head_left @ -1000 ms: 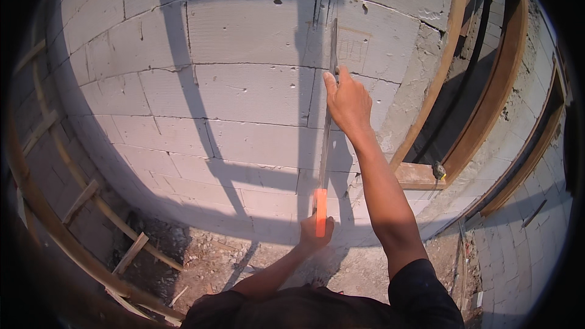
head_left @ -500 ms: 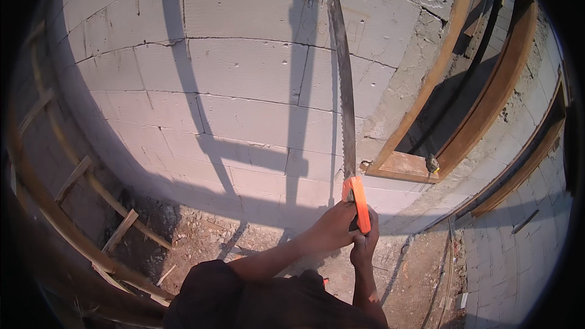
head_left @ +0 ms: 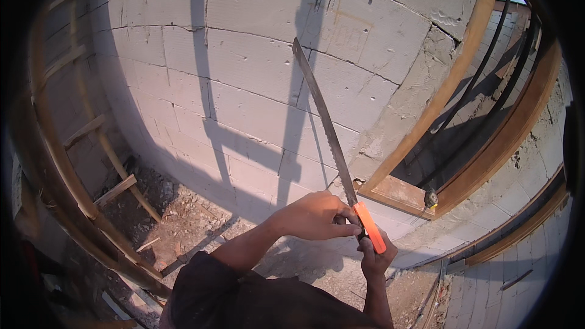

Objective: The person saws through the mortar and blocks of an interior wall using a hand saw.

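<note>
my right hand is holding the handsaw low on its orange handle, probably balancing that long blade, while my left hand is curling in beside it (can't tell if it's really gripping). saw's leaning up-left before the block wall, dark grey, teeth facing left.

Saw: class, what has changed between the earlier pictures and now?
The saw has tilted, tip leftward, handle rightward. The right hand has left the blade for the handle, where the left hand also is. The block wall and wooden window frame stayed put.
</note>
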The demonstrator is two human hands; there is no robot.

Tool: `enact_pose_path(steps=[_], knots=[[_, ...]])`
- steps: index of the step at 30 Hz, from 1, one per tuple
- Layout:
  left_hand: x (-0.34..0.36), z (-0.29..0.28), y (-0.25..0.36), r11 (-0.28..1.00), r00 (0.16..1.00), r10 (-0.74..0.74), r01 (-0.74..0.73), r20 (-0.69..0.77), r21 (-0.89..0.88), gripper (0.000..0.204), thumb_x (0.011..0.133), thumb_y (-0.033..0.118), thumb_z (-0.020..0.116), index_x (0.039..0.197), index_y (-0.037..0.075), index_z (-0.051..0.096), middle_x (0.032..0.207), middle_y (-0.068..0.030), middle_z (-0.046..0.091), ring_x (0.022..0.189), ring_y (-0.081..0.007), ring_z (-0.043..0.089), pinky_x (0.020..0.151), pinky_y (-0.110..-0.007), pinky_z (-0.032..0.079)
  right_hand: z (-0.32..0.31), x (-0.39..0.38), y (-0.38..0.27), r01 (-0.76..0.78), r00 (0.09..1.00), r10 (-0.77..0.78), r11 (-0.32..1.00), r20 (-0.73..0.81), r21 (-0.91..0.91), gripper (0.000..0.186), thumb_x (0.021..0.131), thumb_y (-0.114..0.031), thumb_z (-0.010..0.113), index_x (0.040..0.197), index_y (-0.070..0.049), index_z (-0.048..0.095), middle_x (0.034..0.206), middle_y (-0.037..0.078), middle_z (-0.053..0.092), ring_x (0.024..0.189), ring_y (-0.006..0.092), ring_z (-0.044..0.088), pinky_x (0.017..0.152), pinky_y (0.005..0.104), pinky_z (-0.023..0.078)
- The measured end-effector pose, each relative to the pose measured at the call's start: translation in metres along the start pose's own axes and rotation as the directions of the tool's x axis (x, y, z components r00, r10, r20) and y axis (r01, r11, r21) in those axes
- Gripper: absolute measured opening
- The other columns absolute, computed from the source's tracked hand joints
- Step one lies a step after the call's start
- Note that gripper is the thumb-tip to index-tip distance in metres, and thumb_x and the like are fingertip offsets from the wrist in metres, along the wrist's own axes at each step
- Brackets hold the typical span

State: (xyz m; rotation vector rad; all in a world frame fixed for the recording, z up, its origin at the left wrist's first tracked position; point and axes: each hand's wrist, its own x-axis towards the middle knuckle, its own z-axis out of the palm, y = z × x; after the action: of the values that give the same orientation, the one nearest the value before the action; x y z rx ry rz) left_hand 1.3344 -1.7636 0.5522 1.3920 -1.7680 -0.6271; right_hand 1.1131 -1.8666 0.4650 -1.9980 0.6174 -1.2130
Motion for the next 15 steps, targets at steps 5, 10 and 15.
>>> enact_pose_path(steps=[5, 10, 15], knots=[[0.043, -0.061, -0.017, 0.925, 0.621, -0.162, -0.175, -0.767, -0.337, 0.048, 0.097, 0.044, 0.06, 0.075, 0.002, 0.059, 0.061, -0.0065, 0.061, 0.055, -0.0106, 0.06, 0.051, -0.024, 0.047, -0.088, 0.056, -0.007, 0.466, 0.885, -0.382, 0.744, 0.268, -0.478, 0.045, 0.074, -0.013, 0.081, 0.114, 0.0, 0.066, 0.094, 0.015, 0.07, 0.073, 0.0273, 0.068, 0.069, 0.0339, 0.054], [0.089, -0.111, -0.02, 0.872, 0.478, -0.202, -0.31, -0.855, -0.379, 0.041, 0.095, 0.037, 0.065, 0.075, 0.002, 0.056, 0.056, -0.0045, 0.058, 0.051, -0.011, 0.058, 0.051, -0.025, 0.047, -0.102, 0.118, -0.042, 0.677, 0.728, -0.598, 0.553, 0.335, -0.484, 0.047, 0.077, -0.018, 0.08, 0.116, 0.002, 0.065, 0.093, 0.014, 0.071, 0.071, 0.0259, 0.068, 0.064, 0.0338, 0.053], [0.15, -0.11, 0.02, 0.865, -0.004, 0.298, -0.423, -0.955, 0.271, 0.026, 0.087, 0.013, 0.07, 0.1, 0.0, 0.052, 0.053, 0.0002, 0.052, 0.05, -0.0083, 0.049, 0.053, -0.024, 0.039, -0.152, 0.153, -0.084, 0.678, 0.7, -0.653, 0.483, 0.288, -0.554, 0.042, 0.08, -0.021, 0.076, 0.113, 0.003, 0.067, 0.101, 0.016, 0.071, 0.076, 0.0245, 0.068, 0.066, 0.0313, 0.052]])
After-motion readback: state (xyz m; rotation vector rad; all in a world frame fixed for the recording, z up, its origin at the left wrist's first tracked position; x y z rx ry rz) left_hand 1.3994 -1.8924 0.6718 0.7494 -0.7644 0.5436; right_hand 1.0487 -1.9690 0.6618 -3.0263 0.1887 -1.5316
